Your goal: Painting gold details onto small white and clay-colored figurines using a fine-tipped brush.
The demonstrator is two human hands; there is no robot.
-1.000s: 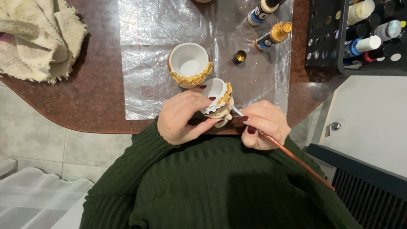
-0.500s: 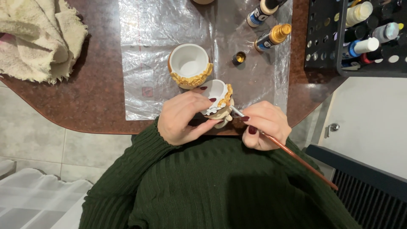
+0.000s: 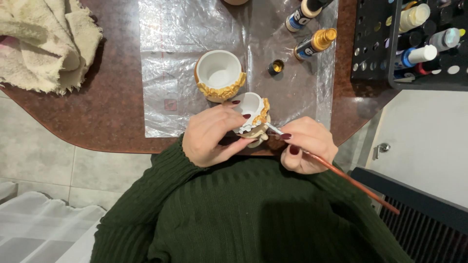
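My left hand (image 3: 212, 136) holds a small white ceramic cup with gold trim (image 3: 251, 114), tilted over the table's near edge. My right hand (image 3: 307, 143) grips a thin paintbrush with a long reddish handle (image 3: 351, 180); its tip touches the cup's gold-trimmed side. A second, larger white cup with a gold band (image 3: 219, 75) stands upright on the clear plastic sheet (image 3: 170, 58) just beyond my hands. Both arms are in dark green ribbed sleeves.
Two paint bottles (image 3: 314, 46) lie on the sheet at the far right, with a small open gold cap (image 3: 276, 66) beside them. A black rack of paint bottles (image 3: 414, 44) stands at the right. A beige towel (image 3: 44, 41) lies far left on the brown table (image 3: 112, 117).
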